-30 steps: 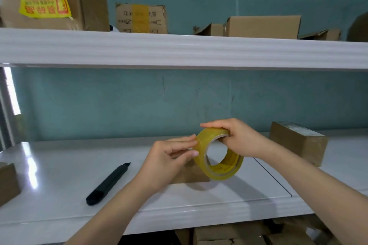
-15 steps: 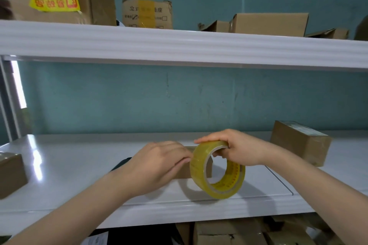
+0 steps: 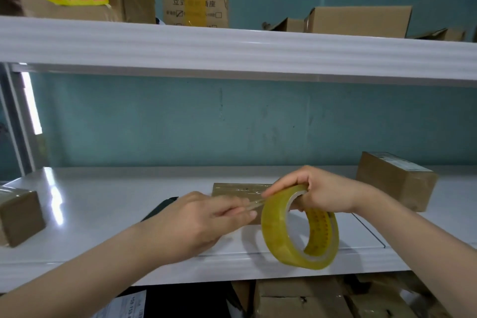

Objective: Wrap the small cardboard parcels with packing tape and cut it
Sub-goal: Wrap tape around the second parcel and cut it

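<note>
A roll of yellowish clear packing tape (image 3: pixel 281 230) is held upright above the white shelf (image 3: pixel 103 204), with my right hand (image 3: pixel 322 191) gripping its top through the core. My left hand (image 3: pixel 196 224) pinches the free tape end (image 3: pixel 254 204) and holds a short strip stretched leftward from the roll. A small flat cardboard parcel (image 3: pixel 237 190) lies on the shelf just behind both hands, partly hidden by them. A black cutter (image 3: pixel 160 208) lies behind my left hand, mostly hidden.
A taped brown box (image 3: pixel 395 183) stands at the right on the shelf and another (image 3: pixel 18 217) at the left edge. An upper shelf (image 3: pixel 232 49) carries several cartons. More boxes (image 3: pixel 322 297) sit below the shelf.
My left hand has caught the tape end and pulled a short strip off the roll. The roll has dropped slightly lower. The view has shifted, and the cutter is now mostly behind my left hand.
</note>
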